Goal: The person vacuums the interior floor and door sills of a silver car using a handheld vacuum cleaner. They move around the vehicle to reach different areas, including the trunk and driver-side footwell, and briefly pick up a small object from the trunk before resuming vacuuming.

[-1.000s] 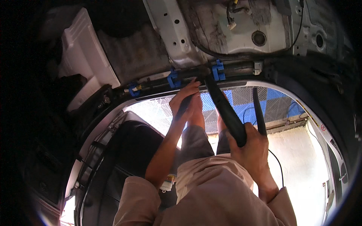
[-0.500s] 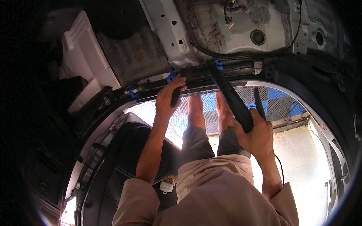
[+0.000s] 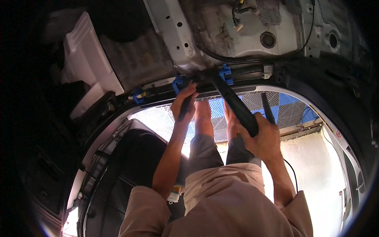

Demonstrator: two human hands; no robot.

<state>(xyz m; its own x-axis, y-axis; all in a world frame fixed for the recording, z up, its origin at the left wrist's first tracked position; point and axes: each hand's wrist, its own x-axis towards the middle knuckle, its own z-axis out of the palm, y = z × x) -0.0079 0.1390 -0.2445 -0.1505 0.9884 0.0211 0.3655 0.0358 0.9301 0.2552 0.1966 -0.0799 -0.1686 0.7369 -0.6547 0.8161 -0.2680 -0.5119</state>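
My right hand is closed round the lower end of a thick black tube-like tool, which slants up and left to the door sill. A second black stub sticks up beside that hand. My left hand is closed round a short dark handle at the sill, its far end lost against the dark trim. Both tools come close together at the sill channel. On either side of them, blue clips hold the cable run; another blue clip is by my left fingertips.
Bare metal car floor lies beyond the sill, with a loose wiring connector on it. A pale plastic trim panel leans at the left. The open door holds a white-lidded container. Grey and blue floor tiles show outside.
My left hand has shifted slightly right and down along the sill with its dark handle. The right hand and black tool have moved a little left.
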